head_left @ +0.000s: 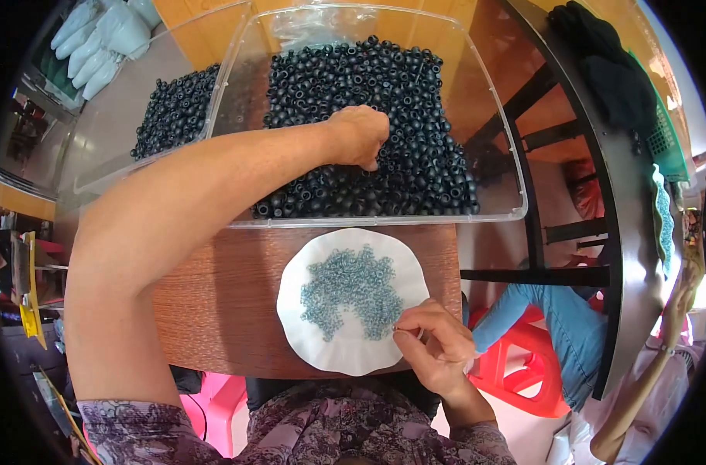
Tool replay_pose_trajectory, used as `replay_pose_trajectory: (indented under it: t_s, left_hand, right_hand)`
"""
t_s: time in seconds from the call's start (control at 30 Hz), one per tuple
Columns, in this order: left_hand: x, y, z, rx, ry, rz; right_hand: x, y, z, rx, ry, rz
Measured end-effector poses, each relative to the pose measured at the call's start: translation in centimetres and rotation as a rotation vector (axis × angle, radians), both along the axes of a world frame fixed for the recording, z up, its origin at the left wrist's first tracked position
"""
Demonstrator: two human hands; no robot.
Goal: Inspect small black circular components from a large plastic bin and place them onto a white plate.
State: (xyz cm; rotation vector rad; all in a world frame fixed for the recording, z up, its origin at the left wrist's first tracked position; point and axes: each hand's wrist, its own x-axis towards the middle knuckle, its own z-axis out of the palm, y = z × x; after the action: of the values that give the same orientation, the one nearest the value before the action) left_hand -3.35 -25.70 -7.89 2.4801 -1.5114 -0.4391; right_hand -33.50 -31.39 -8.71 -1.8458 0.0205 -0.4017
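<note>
Left hand (360, 136): fingertips buried among black beads (415, 163); we cannot tell what they grip.
Right hand (438, 345): thumb and forefinger pinch something at the plate (306, 341) rim, too small for us to identify.
Grey rings (353, 291): individual pieces blur together.
Second bin (128, 108): far corner cut off by our picture's edge.
Person in jeans (562, 325): mostly hidden behind the table frame (624, 232).
Pale gloves (105, 35): partly cropped at top.
</note>
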Motion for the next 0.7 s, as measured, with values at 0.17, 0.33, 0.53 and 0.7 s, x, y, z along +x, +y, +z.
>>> replay_pose_trajectory:
  t_s: [0.17, 0.33, 0.53, 0.7]
  left_hand:
    - [0.7, -0.3, -0.9, 0.065, -0.002, -0.008]
    - [1.9, 1.7, 2.4, 0.007, 0.1, 0.08]
    - [-3.5, 6.8, 9.0, -0.625, 0.843, 0.264]
    - [-12.7, 11.4, 10.8, -0.892, 1.216, 0.322]
  right_hand:
    - [0.3, 0.1, 0.1, 0.007, 0.001, -0.01]
    - [0.5, 0.6, 0.5, -0.013, -0.052, 0.01]
    - [-0.9, 1.6, 1.2, -0.019, -0.022, 0.029]
    - [-2.1, 2.9, 1.9, 0.009, -0.017, 0.021]
